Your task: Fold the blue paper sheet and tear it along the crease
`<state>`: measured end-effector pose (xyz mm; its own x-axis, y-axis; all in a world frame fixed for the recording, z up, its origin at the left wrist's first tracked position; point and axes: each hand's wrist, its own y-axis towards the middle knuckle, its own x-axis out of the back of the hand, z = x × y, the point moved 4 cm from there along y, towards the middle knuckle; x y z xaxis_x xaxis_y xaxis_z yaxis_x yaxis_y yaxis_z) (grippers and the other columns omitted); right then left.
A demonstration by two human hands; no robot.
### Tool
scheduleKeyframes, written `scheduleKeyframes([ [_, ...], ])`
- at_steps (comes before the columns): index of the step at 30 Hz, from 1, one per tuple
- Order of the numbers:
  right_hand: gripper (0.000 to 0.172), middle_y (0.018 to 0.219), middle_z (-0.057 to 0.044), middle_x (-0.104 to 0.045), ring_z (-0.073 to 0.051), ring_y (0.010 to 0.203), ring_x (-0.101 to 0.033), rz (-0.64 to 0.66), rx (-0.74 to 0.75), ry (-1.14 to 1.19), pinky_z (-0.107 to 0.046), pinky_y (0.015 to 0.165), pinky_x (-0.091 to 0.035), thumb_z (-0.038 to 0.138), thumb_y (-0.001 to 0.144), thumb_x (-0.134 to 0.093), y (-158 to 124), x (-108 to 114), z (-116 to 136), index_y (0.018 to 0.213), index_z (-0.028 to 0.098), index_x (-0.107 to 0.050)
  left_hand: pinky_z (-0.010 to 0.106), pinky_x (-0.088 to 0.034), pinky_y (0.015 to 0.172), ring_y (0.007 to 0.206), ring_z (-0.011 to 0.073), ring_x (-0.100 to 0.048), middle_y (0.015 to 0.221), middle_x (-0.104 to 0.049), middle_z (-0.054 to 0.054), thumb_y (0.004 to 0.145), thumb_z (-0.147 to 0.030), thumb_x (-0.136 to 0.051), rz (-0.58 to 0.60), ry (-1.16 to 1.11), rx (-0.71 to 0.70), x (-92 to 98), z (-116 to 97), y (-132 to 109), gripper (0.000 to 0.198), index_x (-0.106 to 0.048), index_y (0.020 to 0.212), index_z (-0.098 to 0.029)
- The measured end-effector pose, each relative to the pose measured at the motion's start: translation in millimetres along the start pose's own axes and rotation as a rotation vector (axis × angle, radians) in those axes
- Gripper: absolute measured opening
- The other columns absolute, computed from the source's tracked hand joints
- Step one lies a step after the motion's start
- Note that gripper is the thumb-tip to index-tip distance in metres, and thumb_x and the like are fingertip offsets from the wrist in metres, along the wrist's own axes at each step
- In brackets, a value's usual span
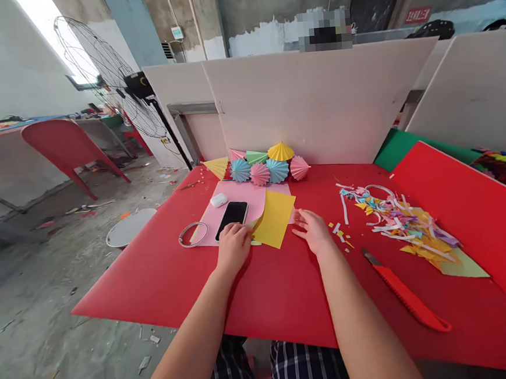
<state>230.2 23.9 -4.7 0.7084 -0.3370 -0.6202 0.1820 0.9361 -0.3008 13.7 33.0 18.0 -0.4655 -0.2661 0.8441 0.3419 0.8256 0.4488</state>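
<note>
A yellow paper sheet (276, 217) lies on the red table (282, 286), partly over a pink sheet (241, 205). My left hand (232, 246) has its fingers curled onto the yellow sheet's left corner, lifting its edge. To the right, my right hand (312, 230) rests flat on the table with fingers spread, fingertips beside the yellow sheet's right edge. A black phone (232, 217) lies on the pink sheet just beyond my left hand.
Several folded paper fans (262, 166) stand against a white partition (316, 103). White earbud case (219, 200), tape ring (192, 234), red utility knife (408, 297), heap of paper scraps (402, 221), standing fan (108, 78) at left.
</note>
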Motion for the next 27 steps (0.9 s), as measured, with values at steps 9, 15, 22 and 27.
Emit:
scheduleKeyframes([
  [9, 0.006, 0.069, -0.002, -0.068, -0.014, 0.071, -0.063, 0.023, -0.014, 0.095, -0.031, 0.072, -0.051, 0.025, 0.076, -0.059, -2, -25, -25, 0.074, 0.02, -0.063, 0.042, -0.034, 0.093, 0.11, 0.0267, -0.047, 0.1, -0.063, 0.006, 0.078, -0.026, -0.054, 0.034, 0.038, -0.093, -5.6, -18, 0, 0.035, -0.057, 0.113, -0.024],
  [15, 0.013, 0.069, -0.001, -0.067, -0.013, 0.073, -0.062, 0.021, 0.001, 0.17, -0.03, 0.075, -0.051, 0.028, 0.079, -0.054, -7, -26, -17, 0.074, 0.022, -0.064, 0.038, -0.039, 0.087, 0.096, 0.0234, -0.055, 0.093, -0.065, 0.008, 0.084, -0.016, -0.041, -0.052, 0.063, -0.028, -6.7, -3, 16, 0.038, -0.05, 0.121, -0.019],
  [22, 0.017, 0.074, -0.002, -0.068, -0.016, 0.077, -0.062, 0.06, -0.103, 0.116, -0.035, 0.069, -0.051, 0.032, 0.08, -0.053, -14, -29, -18, 0.077, 0.02, -0.065, 0.038, -0.039, 0.087, 0.099, 0.0238, -0.055, 0.11, -0.059, 0.013, 0.084, -0.009, -0.037, -0.092, 0.099, -0.074, -3.4, -4, 18, 0.056, -0.024, 0.138, -0.014],
  [27, 0.02, 0.074, -0.001, -0.068, -0.015, 0.077, -0.061, 0.099, -0.116, 0.077, -0.035, 0.07, -0.05, 0.033, 0.081, -0.05, -16, -35, -24, 0.079, 0.02, -0.065, 0.039, -0.038, 0.09, 0.113, 0.0257, -0.047, 0.142, -0.028, 0.014, 0.081, -0.001, -0.035, -0.115, 0.12, -0.13, 3.4, -7, 15, 0.054, -0.04, 0.131, -0.021],
])
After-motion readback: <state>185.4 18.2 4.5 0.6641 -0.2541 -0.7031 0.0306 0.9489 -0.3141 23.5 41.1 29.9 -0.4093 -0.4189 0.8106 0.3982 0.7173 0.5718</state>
